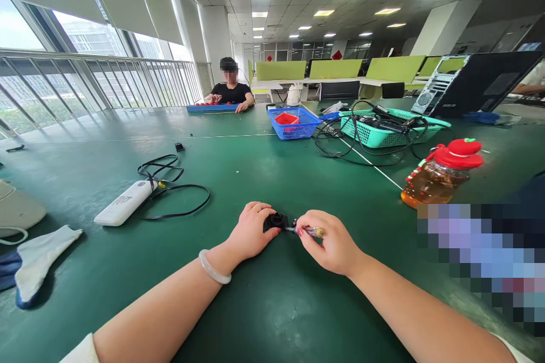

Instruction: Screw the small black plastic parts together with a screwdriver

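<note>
The left hand (251, 230) and the right hand (327, 238) come in from either side over the green table (264, 306), and both are busy. Reading from the left, I have a white device (125, 203) lying flat, well apart from the fingers and outside the working spot.

Next comes the left hand itself, closed around a small black part (276, 221), fingers over its far side and thumb along its near side. It is the nearer hand, since it touches the part directly. The part sits low on the table just right of those fingers, in the gap between the hands. With so much of it covered, I can't be sure which way its long axis runs.

Right of it comes a slim tool (313, 231), its length running roughly left to right, narrow tip toward the part's near right edge. That is the relation I would watch: tip against edge, side-on. I cannot tell from here whether they touch.

The right hand pinches the tool between thumb and fingers, standing just beside the part, with only the tool bridging the gap. Farther right, a red-capped bottle (438, 175) leans, well apart from that hand.
</note>
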A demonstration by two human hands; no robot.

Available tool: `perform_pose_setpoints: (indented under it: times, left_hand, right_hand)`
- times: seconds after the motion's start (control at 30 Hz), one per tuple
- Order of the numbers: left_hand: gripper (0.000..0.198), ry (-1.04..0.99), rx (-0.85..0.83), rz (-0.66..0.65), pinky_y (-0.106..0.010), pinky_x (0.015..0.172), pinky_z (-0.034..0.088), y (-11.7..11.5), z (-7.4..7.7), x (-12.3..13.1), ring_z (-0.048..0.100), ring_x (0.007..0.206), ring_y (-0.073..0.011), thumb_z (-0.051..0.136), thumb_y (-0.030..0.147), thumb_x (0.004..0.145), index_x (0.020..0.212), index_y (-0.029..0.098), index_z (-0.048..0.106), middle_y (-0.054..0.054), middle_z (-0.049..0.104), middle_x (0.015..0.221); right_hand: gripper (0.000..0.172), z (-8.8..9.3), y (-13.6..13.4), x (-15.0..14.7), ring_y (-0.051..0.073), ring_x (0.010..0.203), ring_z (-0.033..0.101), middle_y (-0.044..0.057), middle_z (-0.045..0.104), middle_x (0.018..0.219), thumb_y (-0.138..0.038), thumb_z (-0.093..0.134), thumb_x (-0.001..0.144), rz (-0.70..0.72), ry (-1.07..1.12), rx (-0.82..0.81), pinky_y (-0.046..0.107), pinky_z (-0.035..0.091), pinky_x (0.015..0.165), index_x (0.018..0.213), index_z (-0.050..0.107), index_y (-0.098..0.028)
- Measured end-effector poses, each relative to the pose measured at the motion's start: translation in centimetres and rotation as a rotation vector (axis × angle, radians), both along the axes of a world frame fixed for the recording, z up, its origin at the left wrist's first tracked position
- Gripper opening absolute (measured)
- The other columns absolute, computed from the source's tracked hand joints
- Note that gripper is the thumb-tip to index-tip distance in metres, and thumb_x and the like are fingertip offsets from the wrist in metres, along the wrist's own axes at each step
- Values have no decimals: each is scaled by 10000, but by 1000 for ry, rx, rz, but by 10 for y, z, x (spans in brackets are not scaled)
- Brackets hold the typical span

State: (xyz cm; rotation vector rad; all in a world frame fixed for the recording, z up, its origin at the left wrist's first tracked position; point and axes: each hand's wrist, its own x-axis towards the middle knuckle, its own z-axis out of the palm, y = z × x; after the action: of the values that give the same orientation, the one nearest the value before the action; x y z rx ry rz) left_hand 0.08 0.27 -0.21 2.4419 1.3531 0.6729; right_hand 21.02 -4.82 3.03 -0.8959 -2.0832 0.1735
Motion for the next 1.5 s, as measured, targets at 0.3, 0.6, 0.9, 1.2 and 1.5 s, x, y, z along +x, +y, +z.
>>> perform_pose_setpoints:
  times: [0.3,0.6,0.9,1.2,1.5]
  left_hand:
    - [366,8,-2,-2,-504,1087,409,2,0,0,507,1237,-297,770,354,755,1081,216,676,-92,644,1240]
    - [379,3,-12,1,-510,1083,409,4,-1,-1,505,1240,-298,774,363,749,1079,207,672,-96,645,1247]
    - [328,-16,28,-8,-505,1076,421,1,-3,0,515,1218,-295,747,353,769,1041,197,651,-98,654,1207]
    - [240,-16,37,-88,-478,1013,464,-2,5,1,567,1120,-271,683,302,831,1048,212,631,-77,677,1096]
    - [387,112,61,-66,-449,1001,462,-9,14,3,563,1118,-262,564,333,914,1289,237,547,-79,666,1160]
  right_hand:
    - [112,1,-5,-3,162,655,574,7,637,704,-195,497,885,39,26,-23,298,460,650,808,565,-241]
    - [109,-1,-2,-7,172,704,608,12,680,780,-233,502,903,26,-2,-156,314,472,684,827,578,-251]
    - [98,1,-5,0,187,686,564,19,651,722,-209,524,880,-84,90,5,331,446,680,825,593,-251]
    - [131,-4,1,-5,198,749,586,18,671,778,-252,506,913,-126,23,-182,342,481,708,842,617,-257]
    - [124,-2,2,-3,197,772,607,5,689,819,-263,516,914,-120,54,-222,335,477,727,851,623,-271]
